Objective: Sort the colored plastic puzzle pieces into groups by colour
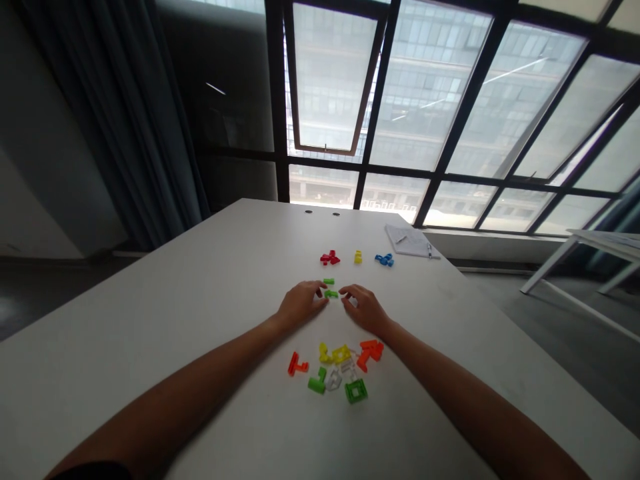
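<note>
Two small light-green plastic pieces lie one behind the other on the white table: a far green piece (329, 281) and a near green piece (331, 294). My left hand (303, 301) rests at their left side with thumb and fingers apart, its tips close to both. From the right, my right hand (364, 307) faces them with its fingers curved and apart, a small gap from the near piece. Neither hand shows anything held. Whether the left fingertips touch the green pieces, I cannot tell.
Beyond the hands lie red pieces (330, 257), yellow pieces (358, 257) and blue pieces (385, 260). Between my forearms is a mixed group with orange pieces (370, 352), a green square piece (356, 391) and a white piece (334, 380). Papers (411, 241) with pens lie at the back right.
</note>
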The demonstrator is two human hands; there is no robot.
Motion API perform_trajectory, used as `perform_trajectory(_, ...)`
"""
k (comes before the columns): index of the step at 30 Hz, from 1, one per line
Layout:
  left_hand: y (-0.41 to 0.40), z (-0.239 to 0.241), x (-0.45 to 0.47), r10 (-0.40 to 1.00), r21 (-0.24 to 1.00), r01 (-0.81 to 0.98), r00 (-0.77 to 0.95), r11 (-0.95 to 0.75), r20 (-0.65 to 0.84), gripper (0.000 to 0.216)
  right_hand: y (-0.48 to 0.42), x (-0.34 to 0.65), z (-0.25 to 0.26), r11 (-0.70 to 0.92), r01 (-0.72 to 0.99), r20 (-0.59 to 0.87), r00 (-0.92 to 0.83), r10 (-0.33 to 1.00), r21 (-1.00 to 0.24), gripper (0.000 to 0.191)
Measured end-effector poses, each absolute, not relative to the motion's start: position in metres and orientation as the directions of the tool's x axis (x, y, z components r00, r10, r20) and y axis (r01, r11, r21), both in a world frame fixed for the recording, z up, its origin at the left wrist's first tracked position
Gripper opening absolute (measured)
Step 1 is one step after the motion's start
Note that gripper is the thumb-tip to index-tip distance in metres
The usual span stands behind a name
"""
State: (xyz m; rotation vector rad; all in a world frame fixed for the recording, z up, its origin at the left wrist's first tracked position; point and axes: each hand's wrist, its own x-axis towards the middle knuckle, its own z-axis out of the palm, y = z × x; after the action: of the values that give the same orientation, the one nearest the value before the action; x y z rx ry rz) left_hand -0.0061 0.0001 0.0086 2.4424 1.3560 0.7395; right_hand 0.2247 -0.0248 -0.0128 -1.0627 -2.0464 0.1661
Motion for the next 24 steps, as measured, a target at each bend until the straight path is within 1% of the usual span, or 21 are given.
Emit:
perform_trajectory(2, 0.001, 0.008, -0.006, 0.882, 0.47, 0.747, 0.374, -0.47, 0.286, 0.046, -0.025, 0.225, -0.012, 0.623, 0.637, 0.585, -0.315, 0.747, -0.453, 0.021)
perform_trajectory(3, 0.001, 0.007, -0.005, 0.891, 0.469, 0.758, 0.359, -0.452, 0.279, 0.047, -0.025, 0.225, -0.012, 0.618, 0.641, 0.578, -0.316, 0.752, -0.455, 0.02)
perform_trajectory(6, -0.004, 0.005, -0.004, 0.867, 0.397, 0.773, 0.414, -0.495, 0.276, 0.025, -0.023, 0.225, -0.013, 0.61, 0.66, 0.553, -0.337, 0.762, -0.438, 0.018)
perform_trajectory(7, -0.006, 0.004, -0.003, 0.853, 0.369, 0.77, 0.444, -0.52, 0.274, 0.021, -0.023, 0.225, -0.013, 0.609, 0.67, 0.545, -0.348, 0.763, -0.425, 0.018)
perform_trajectory(10, -0.01, 0.005, -0.004, 0.825, 0.334, 0.755, 0.501, -0.564, 0.261, 0.021, -0.022, 0.225, -0.013, 0.613, 0.69, 0.527, -0.381, 0.76, -0.384, 0.016)
perform_trajectory(13, -0.012, 0.012, -0.005, 0.792, 0.361, 0.706, 0.566, -0.609, 0.228, 0.02, -0.022, 0.225, -0.013, 0.63, 0.69, 0.528, -0.407, 0.745, -0.356, 0.016)
perform_trajectory(14, -0.013, 0.016, -0.007, 0.773, 0.395, 0.673, 0.604, -0.625, 0.193, 0.019, -0.022, 0.224, -0.012, 0.634, 0.689, 0.528, -0.413, 0.742, -0.351, 0.016)
perform_trajectory(16, -0.014, 0.027, -0.01, 0.697, 0.503, 0.582, 0.714, -0.639, 0.059, 0.019, -0.022, 0.224, -0.012, 0.637, 0.687, 0.525, -0.42, 0.741, -0.35, 0.016)
perform_trajectory(19, -0.018, 0.046, -0.014, 0.469, 0.672, 0.459, 0.864, -0.581, -0.184, 0.025, -0.022, 0.225, -0.012, 0.635, 0.684, 0.523, -0.416, 0.744, -0.359, 0.016)
perform_trajectory(21, -0.022, 0.054, -0.015, 0.363, 0.698, 0.446, 0.89, -0.56, -0.277, 0.038, -0.022, 0.225, -0.012, 0.632, 0.683, 0.523, -0.411, 0.747, -0.366, 0.016)
perform_trajectory(23, -0.026, 0.058, -0.013, 0.34, 0.656, 0.452, 0.891, -0.605, -0.301, 0.05, -0.022, 0.224, -0.012, 0.63, 0.683, 0.522, -0.408, 0.749, -0.37, 0.015)
perform_trajectory(24, -0.028, 0.059, -0.012, 0.34, 0.626, 0.453, 0.891, -0.634, -0.3, 0.052, -0.022, 0.224, -0.012, 0.63, 0.683, 0.522, -0.408, 0.749, -0.371, 0.015)
